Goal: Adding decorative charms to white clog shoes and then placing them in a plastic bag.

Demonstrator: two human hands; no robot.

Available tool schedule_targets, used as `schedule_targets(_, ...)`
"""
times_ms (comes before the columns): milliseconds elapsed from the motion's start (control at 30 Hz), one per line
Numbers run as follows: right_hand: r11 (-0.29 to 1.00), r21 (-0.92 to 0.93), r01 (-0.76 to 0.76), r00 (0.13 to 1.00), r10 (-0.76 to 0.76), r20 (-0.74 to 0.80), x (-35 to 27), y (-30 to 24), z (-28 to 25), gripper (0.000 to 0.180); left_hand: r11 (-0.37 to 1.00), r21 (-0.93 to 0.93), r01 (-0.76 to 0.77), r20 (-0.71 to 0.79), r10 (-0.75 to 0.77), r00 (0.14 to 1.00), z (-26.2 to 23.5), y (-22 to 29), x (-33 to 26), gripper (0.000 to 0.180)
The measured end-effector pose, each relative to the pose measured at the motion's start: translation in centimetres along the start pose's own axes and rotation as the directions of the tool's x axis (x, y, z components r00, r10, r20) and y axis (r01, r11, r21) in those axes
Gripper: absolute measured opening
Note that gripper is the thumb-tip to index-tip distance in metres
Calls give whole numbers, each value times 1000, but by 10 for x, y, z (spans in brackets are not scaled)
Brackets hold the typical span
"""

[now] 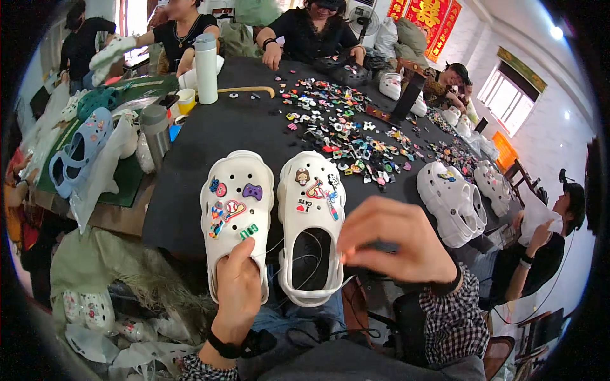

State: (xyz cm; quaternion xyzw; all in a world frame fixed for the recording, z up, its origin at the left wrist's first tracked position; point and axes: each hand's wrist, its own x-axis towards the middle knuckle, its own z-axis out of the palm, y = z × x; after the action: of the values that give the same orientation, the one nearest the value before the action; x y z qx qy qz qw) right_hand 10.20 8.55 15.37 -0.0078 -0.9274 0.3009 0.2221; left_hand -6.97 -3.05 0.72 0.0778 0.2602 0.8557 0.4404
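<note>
A broad table with a matte black covering (184, 203) runs from the centre of the frame to its upper right. At the left stands a lower work surface with a green top (130, 184). A wide scatter of small multicoloured charms (356, 136) covers the black table at upper centre.

At right of centre sits a pair of chunky white foam clogs (441, 203). Two more lie side by side at the middle, just apart, toes pointing up the frame: a left white foam clog (246, 216) and a right white foam clog (292, 222), its dark insole showing, both dotted with charms.

The right hand (387, 244), blurred, is just beside the right clog's opening, fingers curled and thumb near the forefinger; whether it pinches anything I cannot tell. The left hand (240, 282) grasps the left clog at its opening, thumb on the upper, other fingers hidden.

A tall white bottle (206, 73) stands at upper left, beside a small yellow cup (186, 101). Smallest are a purple controller-shaped charm (252, 191) on the left clog and a thin pale strand (316, 274) looping over the right clog's opening.
</note>
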Motion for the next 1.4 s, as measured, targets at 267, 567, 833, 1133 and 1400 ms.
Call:
schedule_targets(267,992,-121,33,995,-22,97,66,42,37,9,998,45,-42,-1,42,999,3,-7,0,41)
schedule_targets(567,979,-35,-199,971,202,125,83,54,67,15,999,-27,39,0,-39,999,-1,-2,-4,40)
schedule_targets(833,943,-193,-271,948,296,118,89,50,71,17,995,-83,56,31,-54,998,0,1,-5,43)
schedule_targets(1133,948,-247,-201,947,253,198,93,46,68,14,989,-74,127,-20,-129,991,2,5,-6,46)
schedule_targets(1400,881,-469,60,977,44,209,110,60,56,71,986,-46,158,0,-158,987,-7,-4,-7,39)
